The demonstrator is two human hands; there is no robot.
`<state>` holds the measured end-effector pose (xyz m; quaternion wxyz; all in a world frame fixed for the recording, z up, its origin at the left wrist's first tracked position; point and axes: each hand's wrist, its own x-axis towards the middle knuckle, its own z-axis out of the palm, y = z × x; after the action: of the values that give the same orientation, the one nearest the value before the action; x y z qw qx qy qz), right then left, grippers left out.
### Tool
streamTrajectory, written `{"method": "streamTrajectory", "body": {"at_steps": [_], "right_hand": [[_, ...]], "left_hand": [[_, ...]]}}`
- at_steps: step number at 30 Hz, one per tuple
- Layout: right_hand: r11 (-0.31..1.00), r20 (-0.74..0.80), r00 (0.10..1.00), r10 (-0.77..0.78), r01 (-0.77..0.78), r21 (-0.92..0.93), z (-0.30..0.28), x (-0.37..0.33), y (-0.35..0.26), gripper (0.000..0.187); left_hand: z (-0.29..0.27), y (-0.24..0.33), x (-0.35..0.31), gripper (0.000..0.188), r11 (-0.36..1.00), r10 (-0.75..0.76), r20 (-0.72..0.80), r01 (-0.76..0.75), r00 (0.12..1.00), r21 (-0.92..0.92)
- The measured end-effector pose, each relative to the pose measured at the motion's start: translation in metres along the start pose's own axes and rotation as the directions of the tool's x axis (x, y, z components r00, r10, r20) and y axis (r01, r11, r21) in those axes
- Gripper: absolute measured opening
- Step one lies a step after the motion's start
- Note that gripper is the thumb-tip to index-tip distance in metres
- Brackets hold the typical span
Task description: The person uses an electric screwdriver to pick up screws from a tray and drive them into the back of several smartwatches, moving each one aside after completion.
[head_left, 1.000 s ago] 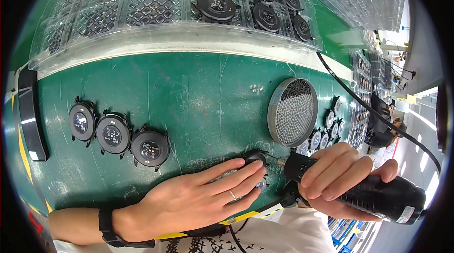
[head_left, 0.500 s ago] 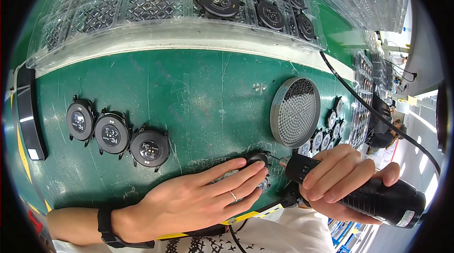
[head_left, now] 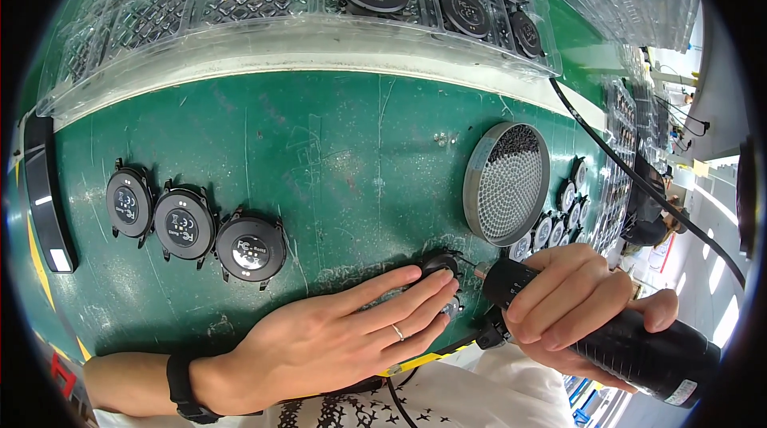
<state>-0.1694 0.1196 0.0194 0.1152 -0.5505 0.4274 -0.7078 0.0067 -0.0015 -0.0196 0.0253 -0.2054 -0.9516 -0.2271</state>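
Note:
My left hand, with a ring and a black wristband, reaches across the bench. Its long, slightly bent fingertips press on a dark round watch case and steady it; part of the case is hidden beneath them. A second round piece shows partly beside those fingers. My right hand is closed round a black electric screwdriver, held slanting with its thin bit pointing left. The bit's end meets the right edge of the steadied case. Whether it sits in a screw is too small to tell.
Three watch cases lie back up on the green bench at left. A round dish of small dark screws stands right of centre, more watch cases beyond it. Clear trays line the back. A black cable runs down the right.
The view has shifted slightly. Both hands keep nearly the same pose, with the screwdriver bit still at the edge of the watch case and its rear end a little lower.

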Motion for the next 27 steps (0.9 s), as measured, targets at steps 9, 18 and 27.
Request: {"method": "streamTrajectory", "body": {"at_steps": [9, 18, 27], "right_hand": [[0.999, 0.013, 1.000, 0.014, -0.015, 0.047, -0.003, -0.001, -0.007, 0.061], [0.984, -0.139, 0.980, 0.144, -0.127, 0.125, 0.001, -0.010, -0.012, 0.065], [0.982, -0.119, 0.980, 0.158, -0.144, 0.122, 0.001, -0.007, -0.009, 0.068]], "left_hand": [[-0.007, -0.002, 0.000, 0.058, 0.996, 0.038, -0.035, -0.035, 0.999, 0.078], [-0.009, 0.004, -0.005, 0.061, 0.997, 0.048, -0.057, -0.045, 0.997, 0.057], [-0.006, 0.001, -0.006, 0.062, 0.997, 0.064, -0.058, -0.061, 0.996, 0.052]]}}
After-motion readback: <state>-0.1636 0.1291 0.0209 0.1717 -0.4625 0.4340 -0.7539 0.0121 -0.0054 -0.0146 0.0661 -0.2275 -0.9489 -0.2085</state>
